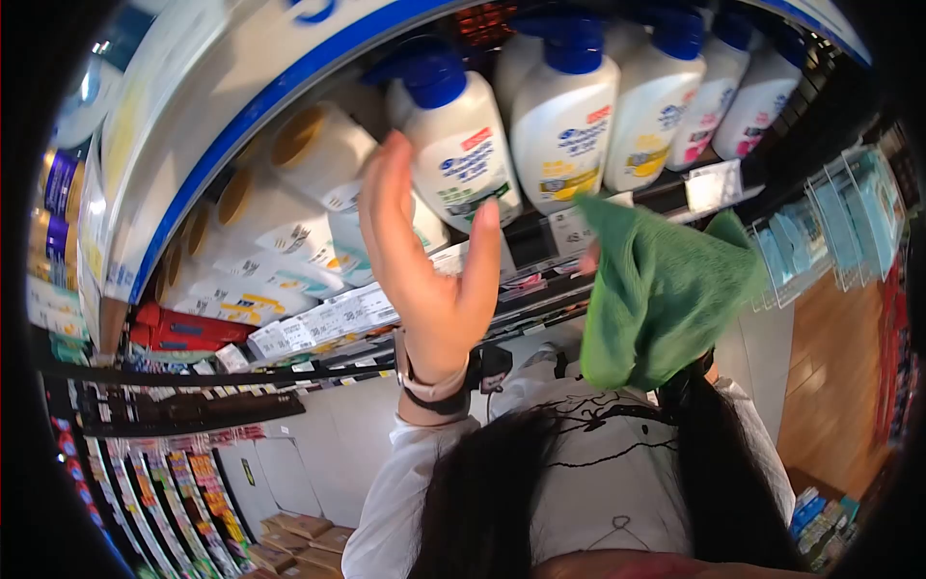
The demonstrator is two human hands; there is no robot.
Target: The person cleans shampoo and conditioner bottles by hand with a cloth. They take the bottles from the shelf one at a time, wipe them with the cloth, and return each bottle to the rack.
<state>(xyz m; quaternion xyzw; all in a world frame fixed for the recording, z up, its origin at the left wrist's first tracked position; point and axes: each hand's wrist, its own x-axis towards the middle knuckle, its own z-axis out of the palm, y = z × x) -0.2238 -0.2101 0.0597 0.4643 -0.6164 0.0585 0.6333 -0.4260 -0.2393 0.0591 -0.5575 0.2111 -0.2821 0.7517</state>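
Note:
My left hand (429, 261) is raised at the shelf front, thumb and fingers apart, with nothing held. Just behind its fingers stands a white pump bottle (458, 145) with a blue top; whether they touch is unclear. A green cloth (661, 289) hangs from my right hand (590, 259), which is mostly hidden behind it; only a fingertip and part of the wrist show. Beyond the cloth, another white pump bottle (564, 125) with a blue top stands upright beside several similar ones.
White bottles with gold caps (280, 227) line the shelf's left part. Price labels (328, 317) run along the shelf edge. A wire rack (834, 227) with blue packs juts out at right. Lower left are stocked shelves (174, 492) and cardboard boxes (299, 540).

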